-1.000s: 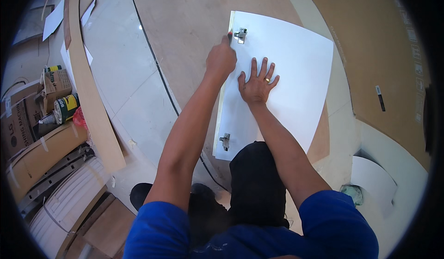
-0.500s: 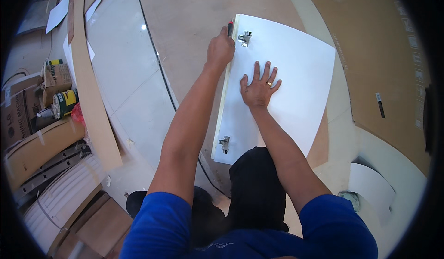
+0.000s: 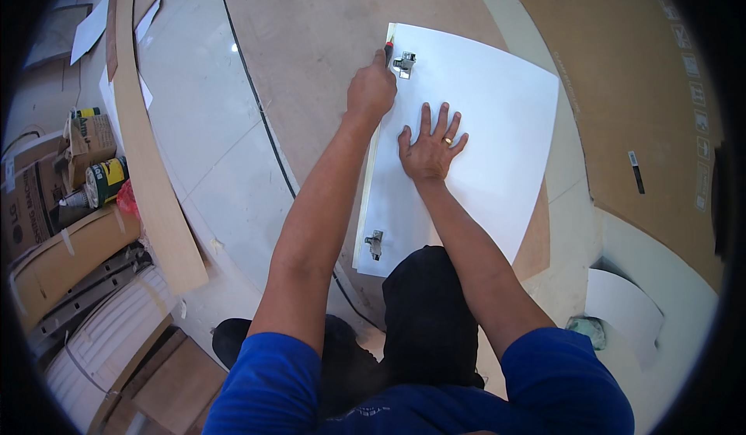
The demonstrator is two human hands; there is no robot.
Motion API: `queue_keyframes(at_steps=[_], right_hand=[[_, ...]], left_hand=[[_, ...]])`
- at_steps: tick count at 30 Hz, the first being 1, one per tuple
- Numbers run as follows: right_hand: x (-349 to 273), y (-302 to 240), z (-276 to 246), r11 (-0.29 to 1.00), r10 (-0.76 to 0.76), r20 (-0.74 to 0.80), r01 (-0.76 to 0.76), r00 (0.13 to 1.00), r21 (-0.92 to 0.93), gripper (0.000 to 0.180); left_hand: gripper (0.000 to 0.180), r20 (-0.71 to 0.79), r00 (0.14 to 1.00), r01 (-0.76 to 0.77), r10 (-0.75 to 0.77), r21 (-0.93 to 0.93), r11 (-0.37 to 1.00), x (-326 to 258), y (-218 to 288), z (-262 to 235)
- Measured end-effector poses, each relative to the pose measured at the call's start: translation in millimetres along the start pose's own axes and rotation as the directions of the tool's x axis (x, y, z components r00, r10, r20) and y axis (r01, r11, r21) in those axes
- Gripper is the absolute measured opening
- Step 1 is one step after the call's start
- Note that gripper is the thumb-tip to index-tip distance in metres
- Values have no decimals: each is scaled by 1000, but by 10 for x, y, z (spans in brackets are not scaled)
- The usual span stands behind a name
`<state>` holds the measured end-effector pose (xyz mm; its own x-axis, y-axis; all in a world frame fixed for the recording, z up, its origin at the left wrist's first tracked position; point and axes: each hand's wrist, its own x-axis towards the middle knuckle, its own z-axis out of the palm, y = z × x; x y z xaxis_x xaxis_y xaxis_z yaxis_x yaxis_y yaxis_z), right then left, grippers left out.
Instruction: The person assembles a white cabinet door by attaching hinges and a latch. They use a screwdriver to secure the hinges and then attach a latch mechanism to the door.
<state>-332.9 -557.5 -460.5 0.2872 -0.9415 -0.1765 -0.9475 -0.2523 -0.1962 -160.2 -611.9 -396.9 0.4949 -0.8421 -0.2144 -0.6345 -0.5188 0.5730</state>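
White panel [image 3: 497,116]: in the head view it lies flat in front of the person, on a brown board [image 3: 311,54], with its near part beside the dark-trousered knee [image 3: 430,295]. Two metal hinges are fixed along its left side, the far hinge [image 3: 404,63] close to the far corner and the near hinge [image 3: 374,244] close to the near one. A pale strip [image 3: 362,209] runs down the panel's left edge.

The left hand [image 3: 371,91] is closed around a small red-and-dark tool [image 3: 389,48], whose front end is at the strip just beside the far hinge; what kind of tool it is cannot be told. The right hand [image 3: 429,151] is open, palm down with fingers spread on the panel, a ring on one finger.

Compared with a second ago, the tool has shifted along the edge toward the far corner; against half a second ago it sits about level, but its end now appears over the strip rather than outside it. The right hand has kept its place. I judge that the work is centred on that far stretch of edge, with the panel steadied; no clear change in the strip shows.
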Motion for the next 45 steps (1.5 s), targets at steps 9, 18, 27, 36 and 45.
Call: queue_keyframes(at_steps=[9, 18, 27, 36, 45], right_hand=[[-17, 7, -37, 1000, -9, -9, 9, 1000, 18, 72], [-11, 28, -1, 1000, -17, -10, 18, 1000, 9, 73], [35, 15, -24, 1000, -28, -40, 28, 999, 6, 72], [25, 6, -37, 999, -19, -13, 19, 1000, 28, 72], [1, 7, -8, 1000, -15, -6, 14, 1000, -12, 72]], left_hand=[[53, 59, 998, 14, -18, 75, 997, -7, 139, 4], [53, 74, 996, 35, -40, 65, 997, -325, 39, 8], [52, 95, 993, 53, -64, 118, 992, -759, -6, -59], [53, 162, 978, 106, -129, 146, 984, -1137, -57, -149], [52, -27, 998, 59, -60, -34, 998, -221, 159, -384]])
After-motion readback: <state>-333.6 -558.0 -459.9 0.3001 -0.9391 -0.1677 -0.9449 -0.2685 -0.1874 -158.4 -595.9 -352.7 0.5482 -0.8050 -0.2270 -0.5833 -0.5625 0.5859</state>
